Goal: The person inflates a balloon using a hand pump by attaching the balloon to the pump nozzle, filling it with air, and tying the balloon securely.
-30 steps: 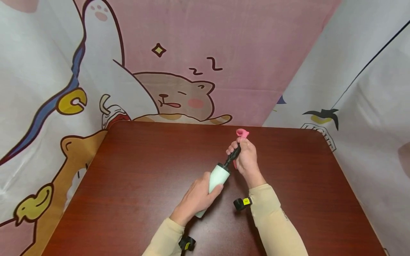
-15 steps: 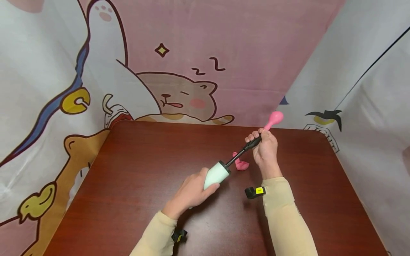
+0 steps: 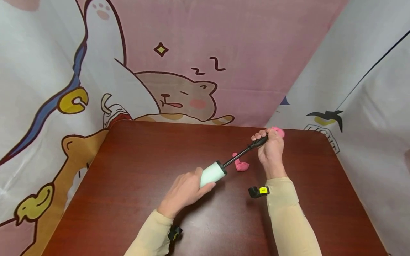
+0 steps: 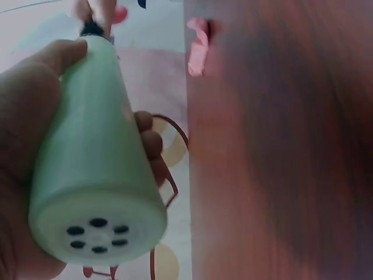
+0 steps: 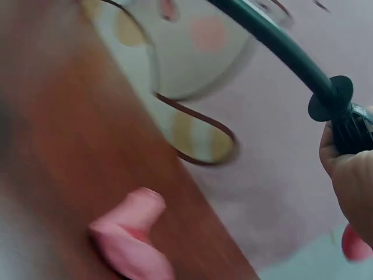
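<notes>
Left hand (image 3: 183, 190) grips pump barrel (image 3: 211, 174); right hand (image 3: 272, 149) grips black handle (image 3: 259, 142), pink balloon (image 3: 279, 132). Rod (image 3: 237, 156) extended, likely mid-pumping; next stroke wants straight push.

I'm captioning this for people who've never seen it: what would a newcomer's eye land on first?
Probably the mint-green pump, held over the table by the left hand, with the right hand on its black handle. Next, a pink balloon poking out beyond that right hand and a limp balloon lying on the table. Behind, a sleeping cartoon animal fills part of the pink backdrop.
</notes>
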{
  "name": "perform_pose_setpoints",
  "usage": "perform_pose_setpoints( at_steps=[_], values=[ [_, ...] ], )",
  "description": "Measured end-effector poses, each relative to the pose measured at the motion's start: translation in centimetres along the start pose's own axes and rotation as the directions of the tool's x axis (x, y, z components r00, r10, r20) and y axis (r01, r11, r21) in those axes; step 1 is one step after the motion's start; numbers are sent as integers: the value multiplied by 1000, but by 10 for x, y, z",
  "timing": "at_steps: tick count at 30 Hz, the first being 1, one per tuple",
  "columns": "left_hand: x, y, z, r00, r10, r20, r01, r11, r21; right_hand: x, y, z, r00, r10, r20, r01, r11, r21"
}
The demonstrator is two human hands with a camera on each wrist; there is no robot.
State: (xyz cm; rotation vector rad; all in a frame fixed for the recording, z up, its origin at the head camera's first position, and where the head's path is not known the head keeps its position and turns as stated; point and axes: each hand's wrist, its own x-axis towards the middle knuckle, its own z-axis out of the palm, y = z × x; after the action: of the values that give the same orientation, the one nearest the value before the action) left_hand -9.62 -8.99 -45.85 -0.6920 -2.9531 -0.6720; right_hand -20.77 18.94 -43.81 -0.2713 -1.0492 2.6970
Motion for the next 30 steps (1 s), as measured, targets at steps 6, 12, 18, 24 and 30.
perform_pose_setpoints(
  at_steps=[6,12,18,24,30],
  values=[
    [7,7,1,996,12,-83,-8,998,55,-20,32,15,999,18,40,-16,999,-41],
    [13,12,4,990,-3,-144,10,999,49,-36,54,28,995,42,86,-36,997,-67],
    [15,13,8,988,-23,-152,28,999,37,-42,61,31,995,38,90,-29,995,-99],
    [16,15,9,990,-25,-139,26,1000,-1,-42,54,31,994,49,99,-35,990,-137],
    [15,13,7,998,-10,-68,7,999,-53,-34,34,26,998,-12,61,19,991,-129]
  ],
)
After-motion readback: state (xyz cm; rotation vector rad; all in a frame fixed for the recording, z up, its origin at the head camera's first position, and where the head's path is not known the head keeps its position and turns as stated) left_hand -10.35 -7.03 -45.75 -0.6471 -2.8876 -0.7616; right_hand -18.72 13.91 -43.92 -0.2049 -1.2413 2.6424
